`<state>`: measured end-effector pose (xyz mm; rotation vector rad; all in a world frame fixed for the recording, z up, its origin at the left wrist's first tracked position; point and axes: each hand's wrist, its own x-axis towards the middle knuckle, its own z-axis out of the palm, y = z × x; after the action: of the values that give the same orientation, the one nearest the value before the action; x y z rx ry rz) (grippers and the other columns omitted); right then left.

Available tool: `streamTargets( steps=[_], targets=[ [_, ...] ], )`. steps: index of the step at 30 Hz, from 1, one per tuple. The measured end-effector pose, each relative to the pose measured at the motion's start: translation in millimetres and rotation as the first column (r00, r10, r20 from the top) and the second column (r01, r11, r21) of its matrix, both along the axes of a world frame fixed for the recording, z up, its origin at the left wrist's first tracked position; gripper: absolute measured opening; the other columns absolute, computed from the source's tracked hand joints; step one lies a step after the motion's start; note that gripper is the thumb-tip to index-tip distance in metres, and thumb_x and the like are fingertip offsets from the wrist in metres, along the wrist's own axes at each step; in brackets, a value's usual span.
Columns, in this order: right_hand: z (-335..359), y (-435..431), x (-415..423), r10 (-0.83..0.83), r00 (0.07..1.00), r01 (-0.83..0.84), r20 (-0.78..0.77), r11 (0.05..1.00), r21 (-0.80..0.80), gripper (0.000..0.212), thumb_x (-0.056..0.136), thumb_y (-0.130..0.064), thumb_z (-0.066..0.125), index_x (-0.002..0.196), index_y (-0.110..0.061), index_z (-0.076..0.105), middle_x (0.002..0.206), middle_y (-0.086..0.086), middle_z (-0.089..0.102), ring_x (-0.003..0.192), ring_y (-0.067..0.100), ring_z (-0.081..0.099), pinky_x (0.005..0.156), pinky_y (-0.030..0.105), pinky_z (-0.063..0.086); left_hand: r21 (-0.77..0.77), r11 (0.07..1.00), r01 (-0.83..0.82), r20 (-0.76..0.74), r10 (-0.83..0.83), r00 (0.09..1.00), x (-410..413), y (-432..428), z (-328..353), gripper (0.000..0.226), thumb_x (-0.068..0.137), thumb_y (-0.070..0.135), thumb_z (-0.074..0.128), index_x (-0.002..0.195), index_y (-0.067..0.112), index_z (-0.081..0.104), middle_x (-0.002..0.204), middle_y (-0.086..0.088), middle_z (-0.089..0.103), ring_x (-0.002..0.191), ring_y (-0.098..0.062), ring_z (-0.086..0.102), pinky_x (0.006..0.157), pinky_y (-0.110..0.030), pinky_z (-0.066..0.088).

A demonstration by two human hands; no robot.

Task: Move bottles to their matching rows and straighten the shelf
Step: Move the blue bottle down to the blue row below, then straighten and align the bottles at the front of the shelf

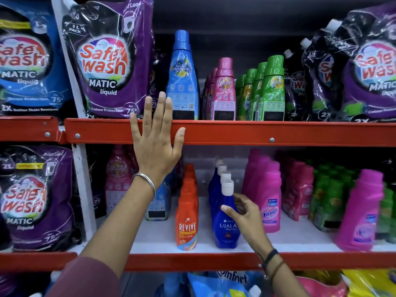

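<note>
Shelving in red-painted metal is filling the view, two levels deep. The left hand (157,144), wearing a thin silver bangle (145,185), is lying flat with fingers spread wide over the upper red shelf edge (257,133), its grip holding nothing; the fingertips are reaching up in front of the tall light-blue plastic softener bottle (182,78), which is standing alone at the edge between the purple Safe Wash pouch (107,61) and a row of pink softener bottles (224,91). Next to those, a row of green softener bottles (272,88) is running back from the edge, with dark pouches (321,78) beyond.

On the lower white shelf (154,234), the right hand (246,217) is curling its thumb and fingers around the front dark-blue Ujala bottle with a white cap (226,221), its grip closing on the bottle's shoulder. This bottle is standing upright near the front lip, heading a row of matching blue bottles. Just beside it to the left, an orange Revive bottle (186,224) is leading its own row, with a narrow strip of bare shelf between the two rows. To the right, a pink Vanish bottle (271,202) is standing just behind the hand. Bare white shelf is lying open left of the orange row and ahead of the Vanish row, up to a lone pink bottle (362,213) at the far right edge.
</note>
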<state>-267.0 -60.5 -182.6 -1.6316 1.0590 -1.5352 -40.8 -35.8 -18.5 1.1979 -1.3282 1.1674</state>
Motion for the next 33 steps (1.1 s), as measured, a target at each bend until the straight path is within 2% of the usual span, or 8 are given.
streamTargets(
  steps=[5,8,13,16,20,24,28,33],
  targets=[
    [-5.1,-2.1,-2.9,0.015,1.0,-0.015,-0.006,1.0,0.005,0.046,0.074,-0.03,0.076,0.116,-0.022,0.061,0.117,-0.002,0.067,0.11,0.018,0.063,0.094,0.041,0.053,0.008,1.0,0.002,0.002,-0.002,1.0,0.2,0.4,0.4,0.061,0.101,0.048,0.022,0.154,0.017,0.014,0.161,-0.004,0.02,0.148,-0.015,0.0,0.119,-0.052,0.001],
    [-2.7,-2.0,-4.2,-0.004,1.0,0.003,-0.025,1.0,-0.011,0.042,0.075,-0.027,0.075,0.114,-0.022,0.06,0.117,-0.001,0.059,0.109,0.017,0.06,0.09,0.03,0.051,0.017,1.0,0.007,0.004,-0.007,1.0,-0.9,1.5,0.7,0.061,0.102,0.048,0.021,0.153,0.016,0.015,0.161,-0.004,0.021,0.149,-0.021,0.007,0.119,-0.052,0.002],
    [-1.2,1.3,-2.6,-0.029,0.997,0.025,-0.073,0.998,-0.054,0.047,0.076,-0.025,0.075,0.119,-0.019,0.057,0.115,0.001,0.056,0.107,0.016,0.06,0.085,0.019,0.049,0.052,0.998,0.029,-0.016,-0.029,0.999,-1.4,3.6,-0.4,0.06,0.101,0.045,0.026,0.153,0.017,0.016,0.161,-0.003,0.02,0.149,-0.018,0.002,0.118,-0.053,0.001],
    [-2.0,6.0,-6.4,-0.052,0.992,0.042,-0.114,0.995,-0.088,0.053,0.076,-0.028,0.075,0.124,-0.017,0.056,0.115,0.003,0.057,0.107,0.015,0.06,0.084,0.015,0.047,0.088,0.988,0.129,-0.041,-0.125,0.991,-10.8,11.4,-9.4,0.059,0.1,0.041,0.029,0.153,0.017,0.017,0.162,-0.003,0.019,0.15,-0.021,0.006,0.119,-0.052,-0.002],
    [1.4,18.2,-18.8,-0.137,0.986,0.123,-0.096,0.983,-0.138,0.06,0.072,-0.047,0.068,0.126,-0.022,0.054,0.112,-0.006,0.056,0.106,0.001,0.056,0.085,0.014,0.044,0.144,0.927,0.345,-0.084,-0.336,0.938,-43.3,26.6,-38.3,0.059,0.098,0.037,0.034,0.152,0.017,0.022,0.161,-0.001,0.017,0.15,-0.015,0.004,0.121,-0.046,-0.003],
    [8.2,23.6,-46.0,-0.261,0.965,0.253,-0.013,0.945,-0.207,0.041,0.082,-0.034,0.068,0.118,-0.018,0.059,0.108,-0.001,0.06,0.101,0.009,0.06,0.077,0.009,0.045,0.212,0.864,0.457,-0.08,-0.45,0.889,-81.3,32.9,-68.5,0.058,0.098,0.035,0.034,0.152,0.019,0.021,0.161,0.0,0.017,0.15,-0.015,0.008,0.122,-0.044,0.004],
    [1.7,30.7,-75.3,-0.31,0.95,0.31,0.039,0.925,-0.218,0.025,0.087,-0.025,0.063,0.111,-0.019,0.06,0.108,0.003,0.06,0.099,0.013,0.059,0.072,0.005,0.045,0.264,0.837,0.48,-0.109,-0.469,0.877,-106.3,31.7,-102.3,0.058,0.098,0.035,0.035,0.152,0.019,0.021,0.161,0.002,0.016,0.15,-0.015,0.008,0.122,-0.043,0.002],
    [-21.7,41.4,-108.1,-0.399,0.916,0.398,0.043,0.887,-0.234,0.017,0.089,-0.022,0.062,0.106,-0.022,0.06,0.102,0.002,0.059,0.097,0.02,0.06,0.084,0.023,0.048,0.308,0.893,0.327,-0.057,-0.326,0.944,-114.5,17.1,-169.3,0.063,0.095,0.032,0.039,0.153,0.019,0.018,0.163,0.006,0.007,0.151,-0.016,0.004,0.122,-0.042,-0.002]
  ],
)
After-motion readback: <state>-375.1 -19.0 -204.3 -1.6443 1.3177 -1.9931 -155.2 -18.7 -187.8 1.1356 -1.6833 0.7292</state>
